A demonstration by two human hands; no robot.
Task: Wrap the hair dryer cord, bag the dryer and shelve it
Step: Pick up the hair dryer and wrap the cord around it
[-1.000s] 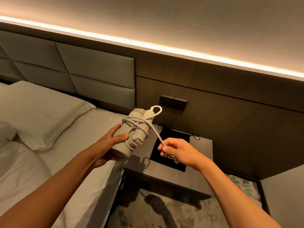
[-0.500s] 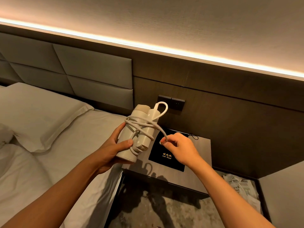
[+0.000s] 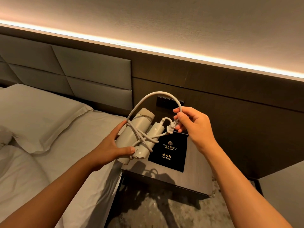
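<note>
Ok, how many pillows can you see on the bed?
2. One pillow lies flat by the headboard; a second pillow barely shows at the left edge, cut off. More may be out of view.

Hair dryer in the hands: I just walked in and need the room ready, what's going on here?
A person is winding the cord around a folded hair dryer. The left hand holds the dryer over the bed's edge; the right hand holds the plug end, a loose loop arching above. The black bag lies flat on the nightstand, not yet used.
</note>
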